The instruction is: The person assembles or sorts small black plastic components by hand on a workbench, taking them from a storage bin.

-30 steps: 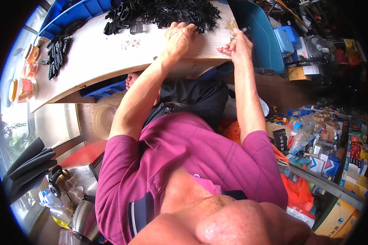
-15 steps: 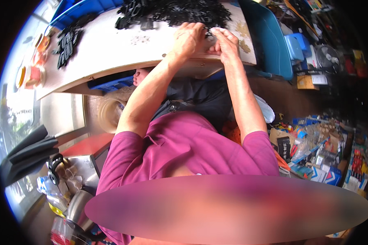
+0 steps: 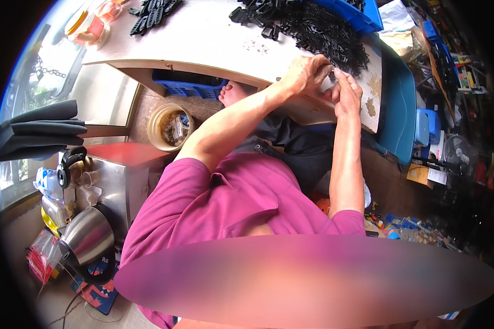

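The left hand [image 3: 303,74] and the right hand [image 3: 347,94] meet at the near right edge of the pale table [image 3: 203,38], fingertips almost touching. The left fingers are curled and pressed together, the right ones bent inward beside them; both close on something small and dark where the hands meet, at the near fringe of the heap of black plastic parts [image 3: 313,30]. What exactly is pinched is too small to make out.

The heap spreads over the far right of the table, next to a blue bin [image 3: 362,13]. A smaller group of black parts [image 3: 151,13] lies far left, near a clear jar with an orange lid [image 3: 90,27]. Under the table stand a blue crate [image 3: 189,88] and a round tub [image 3: 170,127] with bits inside. A teal chair [image 3: 400,109] stands right of the table. On the left are a metal cabinet [image 3: 112,175] and a steel kettle [image 3: 88,236]. The floor at the right is strewn with packets and small goods that blur together.

The person's magenta shirt [image 3: 225,203] fills the near middle; a smeared band hides the lower part.
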`<move>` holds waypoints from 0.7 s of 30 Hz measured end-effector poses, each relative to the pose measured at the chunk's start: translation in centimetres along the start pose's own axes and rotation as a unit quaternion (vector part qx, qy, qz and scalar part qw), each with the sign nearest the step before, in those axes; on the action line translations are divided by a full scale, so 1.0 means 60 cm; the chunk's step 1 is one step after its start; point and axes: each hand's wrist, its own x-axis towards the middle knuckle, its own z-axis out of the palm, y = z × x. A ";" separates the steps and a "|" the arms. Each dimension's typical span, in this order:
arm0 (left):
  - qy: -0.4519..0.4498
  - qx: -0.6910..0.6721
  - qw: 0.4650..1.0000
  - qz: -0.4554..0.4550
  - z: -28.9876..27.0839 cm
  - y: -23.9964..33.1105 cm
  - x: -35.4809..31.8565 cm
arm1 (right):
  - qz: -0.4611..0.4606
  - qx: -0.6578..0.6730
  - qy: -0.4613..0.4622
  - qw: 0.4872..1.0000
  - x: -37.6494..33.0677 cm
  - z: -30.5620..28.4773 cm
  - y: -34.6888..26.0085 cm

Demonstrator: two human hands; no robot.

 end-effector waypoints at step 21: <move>0.080 0.641 0.763 0.000 -0.431 -0.188 0.067 | -0.008 0.075 -0.019 0.997 -0.022 0.031 0.011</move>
